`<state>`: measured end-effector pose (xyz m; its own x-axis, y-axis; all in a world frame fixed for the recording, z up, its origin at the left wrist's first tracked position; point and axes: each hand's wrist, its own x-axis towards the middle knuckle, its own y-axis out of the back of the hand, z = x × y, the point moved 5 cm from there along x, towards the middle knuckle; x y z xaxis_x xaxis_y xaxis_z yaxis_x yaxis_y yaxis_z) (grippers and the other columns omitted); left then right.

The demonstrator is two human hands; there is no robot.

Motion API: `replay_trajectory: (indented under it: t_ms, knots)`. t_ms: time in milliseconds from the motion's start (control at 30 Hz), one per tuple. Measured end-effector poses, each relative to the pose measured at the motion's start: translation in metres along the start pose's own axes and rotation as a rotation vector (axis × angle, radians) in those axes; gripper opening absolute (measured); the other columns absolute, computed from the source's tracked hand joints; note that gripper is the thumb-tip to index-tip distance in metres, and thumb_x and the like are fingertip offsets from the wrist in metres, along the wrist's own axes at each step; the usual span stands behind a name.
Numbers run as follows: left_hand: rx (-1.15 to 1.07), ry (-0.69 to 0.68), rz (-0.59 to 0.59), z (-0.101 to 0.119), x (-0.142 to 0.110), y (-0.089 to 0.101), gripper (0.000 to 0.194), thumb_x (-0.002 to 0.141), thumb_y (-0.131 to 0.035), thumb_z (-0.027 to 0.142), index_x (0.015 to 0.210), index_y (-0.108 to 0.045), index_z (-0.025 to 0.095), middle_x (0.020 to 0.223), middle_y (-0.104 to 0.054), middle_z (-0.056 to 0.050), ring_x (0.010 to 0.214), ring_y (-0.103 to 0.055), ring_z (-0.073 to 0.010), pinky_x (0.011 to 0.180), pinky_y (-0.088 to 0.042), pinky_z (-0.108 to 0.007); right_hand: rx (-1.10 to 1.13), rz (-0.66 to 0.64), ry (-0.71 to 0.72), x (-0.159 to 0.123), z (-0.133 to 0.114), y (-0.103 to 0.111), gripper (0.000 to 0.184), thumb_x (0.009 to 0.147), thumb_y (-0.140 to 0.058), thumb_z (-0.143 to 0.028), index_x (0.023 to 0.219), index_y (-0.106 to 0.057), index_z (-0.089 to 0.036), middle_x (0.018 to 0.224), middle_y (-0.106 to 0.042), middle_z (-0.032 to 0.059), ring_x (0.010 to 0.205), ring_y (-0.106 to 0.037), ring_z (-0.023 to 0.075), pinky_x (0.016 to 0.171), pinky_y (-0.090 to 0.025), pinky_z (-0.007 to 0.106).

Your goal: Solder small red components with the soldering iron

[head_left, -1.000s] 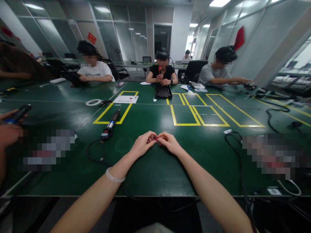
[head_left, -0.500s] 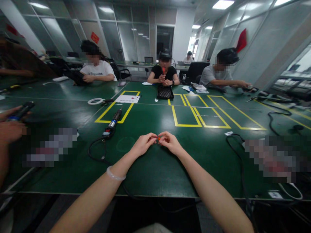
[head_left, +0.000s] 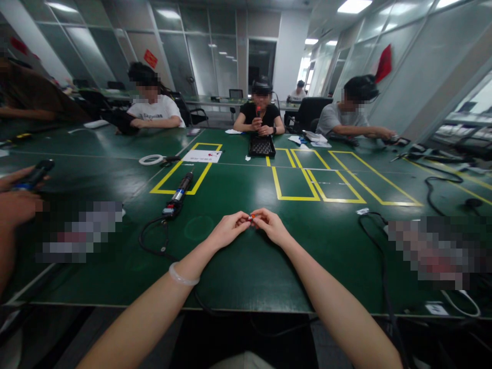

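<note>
Both my hands meet over the middle of the green table (head_left: 246, 271), fingertips nearly touching. Between them is a small orange-red piece (head_left: 251, 218) with a pale spot on it, too small to name. My left hand (head_left: 231, 228) pinches it from the left, thumb and fingers closed. My right hand (head_left: 270, 225) grips it from the other side, also closed. The fingers cover most of the piece. Beyond my left hand lies an electric screwdriver (head_left: 179, 195) with a black grip and a cable, touched by neither hand.
Yellow tape outlines (head_left: 295, 198) mark the tabletop. A black tray (head_left: 261, 147) stands before a person across the table. A white sheet (head_left: 202, 156) and a white coil (head_left: 151, 160) lie further back. Black cable (head_left: 382, 266) runs down at right. A co-worker's hand (head_left: 19, 205) is at far left.
My fingers have shifted slightly around the small piece, and a pale spot now shows on it. My arms stay in place. The person opposite has turned the red-tipped object they hold.
</note>
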<state>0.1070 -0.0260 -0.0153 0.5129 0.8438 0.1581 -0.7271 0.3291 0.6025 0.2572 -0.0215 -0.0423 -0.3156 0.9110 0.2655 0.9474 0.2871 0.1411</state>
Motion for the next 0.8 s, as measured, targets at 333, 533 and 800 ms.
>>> replay_trajectory:
  t_ms: [333, 533, 800]
  knots:
    - [0.16, -0.002, 0.003, 0.005, -0.002, 0.002, 0.029, 0.091, -0.042, 0.042, 0.09, -0.061, 0.019, 0.078, -0.065, -0.001, 0.07, -0.059, -0.015, 0.065, -0.042, -0.023, -0.184, 0.039, 0.063, -0.002, -0.006, 0.003, 0.029, 0.081, -0.057, -0.025, 0.109, -0.058, -0.02, 0.094, -0.062, 0.0028, 0.067, -0.053, 0.0111, 0.063, -0.043, 0.025]
    - [0.123, -0.015, -0.03, 0.008, -0.003, 0.0, 0.038, 0.095, -0.033, 0.042, 0.08, -0.059, 0.018, 0.074, -0.064, -0.001, 0.07, -0.06, -0.0143, 0.068, -0.043, -0.024, -0.094, 0.005, -0.001, -0.001, 0.001, 0.0, 0.018, 0.083, -0.057, -0.03, 0.095, -0.06, -0.018, 0.081, -0.064, 0.0021, 0.07, -0.057, 0.0132, 0.066, -0.044, 0.025]
    - [0.056, -0.088, 0.061, 0.013, -0.003, 0.004, 0.025, 0.084, -0.055, 0.03, 0.107, -0.053, 0.019, 0.085, -0.062, -0.001, 0.072, -0.058, -0.0126, 0.068, -0.045, -0.023, -0.05, 0.014, -0.05, 0.001, 0.004, 0.002, 0.021, 0.084, -0.057, -0.037, 0.087, -0.059, -0.016, 0.075, -0.063, 0.0011, 0.067, -0.057, 0.0129, 0.067, -0.045, 0.026]
